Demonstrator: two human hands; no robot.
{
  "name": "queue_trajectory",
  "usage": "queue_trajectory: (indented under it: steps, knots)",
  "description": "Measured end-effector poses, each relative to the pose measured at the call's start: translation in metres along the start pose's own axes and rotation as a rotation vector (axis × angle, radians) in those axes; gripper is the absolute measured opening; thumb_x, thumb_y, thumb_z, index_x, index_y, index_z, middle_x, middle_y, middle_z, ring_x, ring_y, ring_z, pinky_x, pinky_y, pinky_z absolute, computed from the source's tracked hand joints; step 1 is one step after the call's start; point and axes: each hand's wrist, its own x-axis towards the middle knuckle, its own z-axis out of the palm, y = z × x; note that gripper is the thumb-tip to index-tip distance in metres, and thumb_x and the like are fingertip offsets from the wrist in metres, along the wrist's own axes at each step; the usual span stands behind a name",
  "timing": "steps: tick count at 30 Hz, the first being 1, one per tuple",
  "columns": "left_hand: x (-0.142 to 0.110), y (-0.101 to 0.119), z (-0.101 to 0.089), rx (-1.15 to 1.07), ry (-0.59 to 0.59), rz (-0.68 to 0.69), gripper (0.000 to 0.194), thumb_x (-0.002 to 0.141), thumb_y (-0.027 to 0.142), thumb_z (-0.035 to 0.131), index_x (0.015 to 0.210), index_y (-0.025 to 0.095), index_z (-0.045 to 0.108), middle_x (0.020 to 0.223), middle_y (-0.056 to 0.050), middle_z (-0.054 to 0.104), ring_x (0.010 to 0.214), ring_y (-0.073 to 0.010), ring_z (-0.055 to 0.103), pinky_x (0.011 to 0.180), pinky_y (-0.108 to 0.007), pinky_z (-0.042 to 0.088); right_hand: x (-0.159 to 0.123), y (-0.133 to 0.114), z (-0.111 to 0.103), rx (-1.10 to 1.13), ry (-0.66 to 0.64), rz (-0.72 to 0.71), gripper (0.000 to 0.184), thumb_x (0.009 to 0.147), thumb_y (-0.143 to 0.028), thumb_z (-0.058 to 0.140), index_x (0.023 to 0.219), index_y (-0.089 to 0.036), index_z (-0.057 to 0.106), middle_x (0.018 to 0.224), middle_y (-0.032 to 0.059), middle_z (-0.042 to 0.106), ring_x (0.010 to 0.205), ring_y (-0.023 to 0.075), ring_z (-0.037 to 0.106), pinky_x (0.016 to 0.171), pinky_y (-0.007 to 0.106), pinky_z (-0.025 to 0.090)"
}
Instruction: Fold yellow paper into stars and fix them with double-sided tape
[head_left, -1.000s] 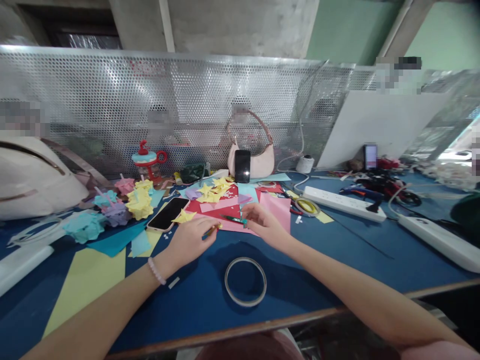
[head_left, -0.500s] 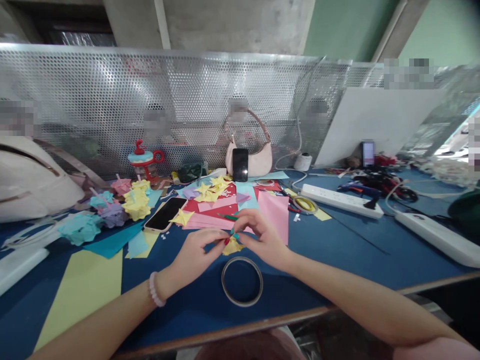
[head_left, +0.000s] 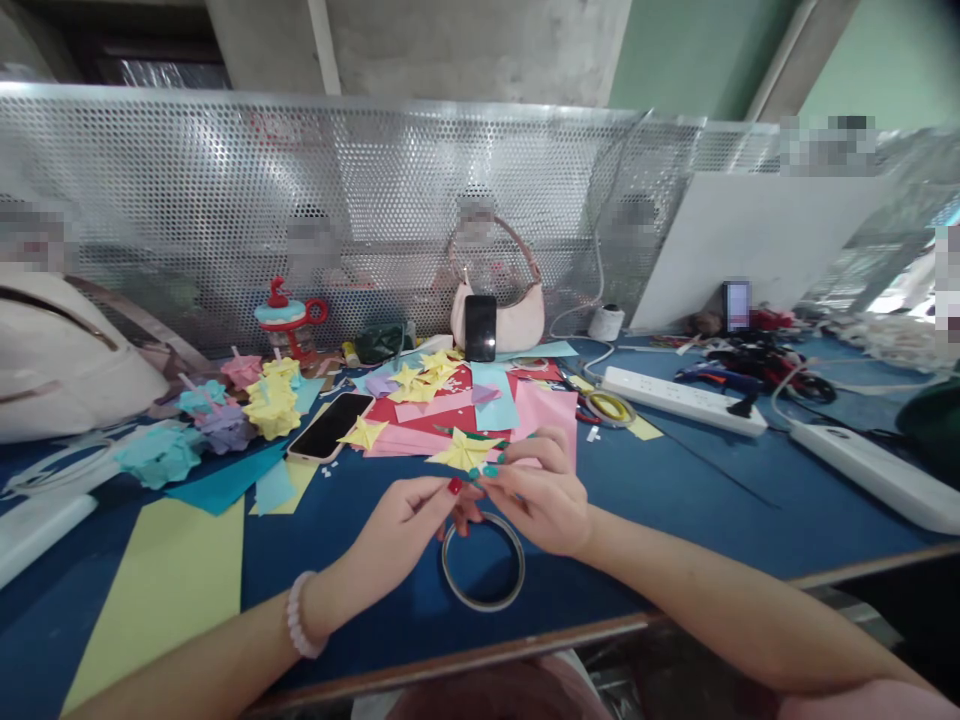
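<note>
Just beyond the fingertips, the yellow paper star [head_left: 463, 451] stands open-pointed over pink and red sheets, its near edge pinched narrowly by the left hand [head_left: 409, 520] and the right hand [head_left: 551, 498]. Directly below the fingers lies the tape ring [head_left: 486, 606], its upper rim partly covered by them; whether they touch it, I cannot tell. A slim green tool [head_left: 491, 441] shows behind the star, near the right fingers. Left of the fingers are a small star [head_left: 364, 433] and a flat phone [head_left: 330, 428]; farther left sit folded paper clusters [head_left: 229, 425]. Past them, straight ahead, come a pile of yellow stars [head_left: 427, 378] and an upright phone [head_left: 481, 330] before a pink handbag [head_left: 521, 322]. Well to their right is a power strip [head_left: 682, 402]. Both forearms slant inward from the near side, wrists low, a beaded bracelet [head_left: 295, 615] round the left.
</note>
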Motion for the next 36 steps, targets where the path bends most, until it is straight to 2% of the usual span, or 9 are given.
queue_trajectory:
  steps: [3,6,12,16,21,24,28,32,36]
  knots:
    - [-0.001,-0.002,0.005,-0.276,-0.018,-0.116,0.034,0.083,0.042,0.049,0.078,0.013,0.066,0.073,-0.005,0.066,0.068,-0.0147,0.060,0.063,-0.025,0.050,-0.001,-0.001,0.001,-0.016,-0.011,-0.137,0.027,0.078,-0.013,0.059,0.097,-0.031,0.056,0.066,-0.0027,0.066,0.071,0.0175,0.059,0.075,0.039,0.035]
    - [-0.001,-0.003,0.006,-0.438,0.039,-0.212,0.034,0.077,0.045,0.058,0.084,0.013,0.068,0.080,-0.007,0.067,0.076,-0.0177,0.061,0.065,-0.027,0.051,0.001,-0.004,0.003,-0.021,-0.006,-0.157,0.027,0.078,-0.012,0.059,0.100,-0.027,0.054,0.067,-0.0035,0.067,0.075,0.0163,0.060,0.081,0.038,0.034]
    - [0.001,-0.003,0.004,-0.485,0.076,-0.249,0.030,0.075,0.039,0.064,0.090,0.014,0.068,0.086,-0.008,0.066,0.077,-0.0165,0.060,0.061,-0.024,0.051,0.008,-0.008,0.006,0.080,-0.080,-0.005,0.026,0.078,-0.012,0.053,0.102,-0.021,0.050,0.078,0.0005,0.067,0.079,0.0161,0.060,0.083,0.038,0.037]
    - [0.003,-0.005,0.001,-0.432,0.079,-0.264,0.027,0.075,0.036,0.064,0.090,0.014,0.067,0.085,-0.007,0.066,0.075,-0.0156,0.060,0.058,-0.021,0.050,0.007,-0.005,0.008,0.196,-0.132,0.102,0.036,0.078,-0.007,0.043,0.111,-0.024,0.044,0.090,0.0019,0.067,0.085,0.0175,0.059,0.087,0.042,0.037]
    - [0.009,-0.006,-0.004,-0.288,0.077,-0.307,0.026,0.075,0.036,0.059,0.084,0.012,0.065,0.083,-0.007,0.066,0.071,-0.0155,0.061,0.054,-0.021,0.047,0.006,0.001,0.009,0.233,-0.118,0.169,0.037,0.076,-0.007,0.046,0.108,-0.027,0.045,0.094,0.0029,0.064,0.091,0.0199,0.056,0.087,0.042,0.039]
    - [0.010,-0.009,-0.006,-0.084,0.018,-0.237,0.021,0.077,0.031,0.054,0.078,0.012,0.062,0.074,-0.004,0.064,0.066,-0.0146,0.059,0.054,-0.021,0.046,0.006,0.003,0.010,0.230,-0.072,0.235,0.041,0.074,-0.009,0.051,0.109,-0.028,0.046,0.098,0.0039,0.060,0.098,0.0215,0.053,0.087,0.041,0.041]
    - [0.007,-0.010,-0.006,0.207,-0.005,-0.078,0.014,0.078,0.021,0.046,0.073,0.014,0.057,0.068,-0.001,0.061,0.063,-0.0123,0.056,0.057,-0.020,0.043,0.005,0.008,0.015,0.387,-0.042,0.494,0.059,0.072,-0.014,0.057,0.123,-0.029,0.032,0.118,0.0078,0.045,0.110,0.0224,0.047,0.091,0.043,0.040]
    - [0.003,-0.008,-0.005,0.430,0.024,0.023,0.013,0.075,0.015,0.044,0.064,0.015,0.051,0.063,0.002,0.056,0.059,-0.0102,0.049,0.055,-0.019,0.038,0.005,0.014,0.019,0.814,-0.171,0.711,0.071,0.074,-0.019,0.058,0.129,-0.036,0.016,0.110,0.0043,0.045,0.086,0.0142,0.056,0.069,0.030,0.049]
    - [0.005,-0.009,-0.007,0.333,0.022,-0.015,0.014,0.078,0.018,0.042,0.069,0.016,0.052,0.064,0.001,0.057,0.059,-0.0108,0.052,0.056,-0.020,0.040,0.008,0.013,0.018,0.941,-0.200,0.807,0.070,0.074,-0.019,0.059,0.128,-0.037,0.017,0.091,-0.0013,0.049,0.066,0.0089,0.051,0.051,0.020,0.041]
